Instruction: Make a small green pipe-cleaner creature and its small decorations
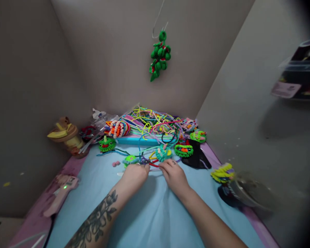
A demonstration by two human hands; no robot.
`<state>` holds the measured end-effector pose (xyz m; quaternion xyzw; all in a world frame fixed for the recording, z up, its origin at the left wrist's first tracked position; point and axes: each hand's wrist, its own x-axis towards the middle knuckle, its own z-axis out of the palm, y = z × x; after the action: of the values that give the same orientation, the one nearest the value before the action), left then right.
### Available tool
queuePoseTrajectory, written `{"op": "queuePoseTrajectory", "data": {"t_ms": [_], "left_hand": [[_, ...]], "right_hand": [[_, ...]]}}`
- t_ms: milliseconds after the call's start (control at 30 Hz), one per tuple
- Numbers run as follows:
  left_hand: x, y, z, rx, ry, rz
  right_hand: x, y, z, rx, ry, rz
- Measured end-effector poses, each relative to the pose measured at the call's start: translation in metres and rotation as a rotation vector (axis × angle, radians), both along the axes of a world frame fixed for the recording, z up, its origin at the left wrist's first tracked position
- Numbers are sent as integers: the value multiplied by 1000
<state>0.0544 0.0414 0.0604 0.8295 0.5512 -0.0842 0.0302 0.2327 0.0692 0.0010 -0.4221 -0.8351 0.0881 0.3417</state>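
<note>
My left hand (136, 173) is closed, with thumb and fingers pinched together. Facing it, my right hand (173, 175) also pinches. Between the two runs a thin pale pink pipe cleaner (155, 169), its ends hidden by my fingers. Just beyond them lie pliers with red handles (153, 165) and a tool with yellow handles (152, 156). A green and blue fuzzy piece (130, 159) sits right behind my left hand. Behind my right hand stands a teal fuzzy figure (163, 152). Two small pink balls (116, 164) rest to the left.
Loose colourful pipe cleaners (150, 119) pile up at the back above a blue box (136, 141). Fuzzy figures (184, 150) stand around it. A pink glue gun (63, 193) lies at left. A yellow figure (223, 173) and clear bowl (250, 191) sit at right.
</note>
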Motion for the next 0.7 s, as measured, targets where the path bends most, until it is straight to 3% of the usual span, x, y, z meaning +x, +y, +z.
{"op": "queuePoseTrajectory", "data": {"t_ms": [167, 367, 700], "left_hand": [[-7, -1, -6, -21, 12, 10], [-2, -5, -8, 76, -82, -2], [-3, -3, -24, 74, -107, -80]], "right_hand": [[3, 9, -16, -53, -140, 52], [-6, 2, -14, -26, -237, 15], [-13, -3, -23, -30, -205, 90]]}}
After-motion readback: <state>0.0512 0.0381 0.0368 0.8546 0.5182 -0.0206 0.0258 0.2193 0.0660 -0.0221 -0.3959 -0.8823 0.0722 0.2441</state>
